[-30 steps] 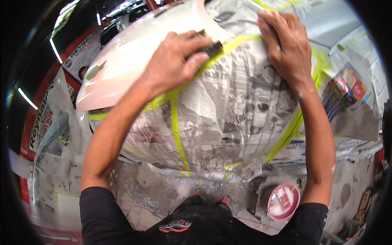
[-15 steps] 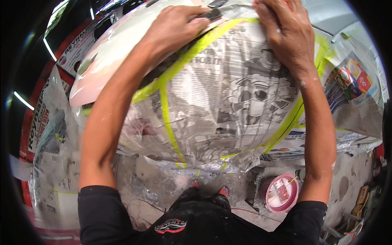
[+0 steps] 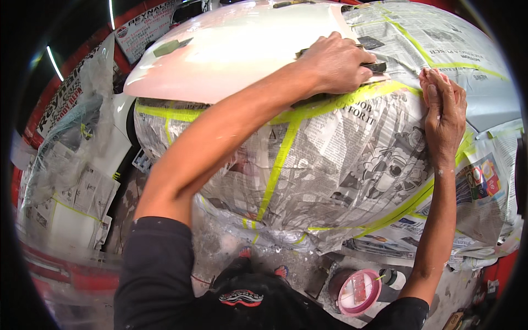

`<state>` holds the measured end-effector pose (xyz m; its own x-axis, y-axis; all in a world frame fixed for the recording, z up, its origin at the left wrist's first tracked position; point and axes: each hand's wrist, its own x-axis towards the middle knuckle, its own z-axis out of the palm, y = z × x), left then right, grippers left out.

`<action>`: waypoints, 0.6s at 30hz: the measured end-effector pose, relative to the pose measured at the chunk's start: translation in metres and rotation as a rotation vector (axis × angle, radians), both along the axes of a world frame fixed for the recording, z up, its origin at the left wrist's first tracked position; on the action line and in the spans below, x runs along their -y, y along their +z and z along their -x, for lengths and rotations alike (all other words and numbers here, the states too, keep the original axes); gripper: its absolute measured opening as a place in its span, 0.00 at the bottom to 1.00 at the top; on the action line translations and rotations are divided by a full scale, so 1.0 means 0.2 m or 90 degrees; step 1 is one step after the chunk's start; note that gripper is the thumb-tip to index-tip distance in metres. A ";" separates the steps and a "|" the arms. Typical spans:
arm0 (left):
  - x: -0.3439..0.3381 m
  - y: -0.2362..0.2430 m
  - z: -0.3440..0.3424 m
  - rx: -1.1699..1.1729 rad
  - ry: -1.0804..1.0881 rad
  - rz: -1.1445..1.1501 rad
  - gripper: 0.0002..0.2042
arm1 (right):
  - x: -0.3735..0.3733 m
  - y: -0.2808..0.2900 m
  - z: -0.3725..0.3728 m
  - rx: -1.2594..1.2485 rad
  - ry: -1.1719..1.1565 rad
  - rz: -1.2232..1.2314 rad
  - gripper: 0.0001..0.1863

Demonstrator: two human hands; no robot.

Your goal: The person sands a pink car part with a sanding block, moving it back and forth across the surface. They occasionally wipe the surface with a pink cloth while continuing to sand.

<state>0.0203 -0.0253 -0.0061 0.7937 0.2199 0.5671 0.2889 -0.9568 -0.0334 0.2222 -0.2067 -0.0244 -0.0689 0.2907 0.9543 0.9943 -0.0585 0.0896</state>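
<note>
My left hand (image 3: 335,63) is closed on a dark flat block (image 3: 375,67) at the edge of the pale pink-white panel (image 3: 242,38), just above yellow-green tape (image 3: 294,118) bordering the newspaper covering (image 3: 330,159). My right hand (image 3: 444,110) lies at the right of that covering, fingers bent and bunched around something pinkish that is mostly hidden; I cannot make it out. A small green block (image 3: 165,49) rests on the panel's left part, and a dark object (image 3: 289,4) lies at its far edge.
A pink bucket (image 3: 368,303) with cloudy liquid stands on the stained concrete floor (image 3: 214,250) near my feet, beside a small container (image 3: 393,278). At left are another paper- and plastic-covered white part (image 3: 82,198) and red-framed signboards (image 3: 146,30). More masked surfaces (image 3: 489,192) extend at right.
My view has shifted, so more of the panel's far side shows. My left hand has moved right along the panel edge, its forearm now slanting across; my right hand sits lower and farther right.
</note>
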 end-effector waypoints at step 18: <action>0.00 -0.24 0.65 0.056 -0.086 -0.278 0.22 | -0.01 0.02 0.02 0.001 0.094 -0.062 0.09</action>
<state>-0.1090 -0.0255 -0.0533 0.7433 -0.1567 0.6504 0.1827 -0.8876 -0.4227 0.2180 -0.2045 -0.0212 -0.1056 0.1838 0.9773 0.9925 0.0802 0.0922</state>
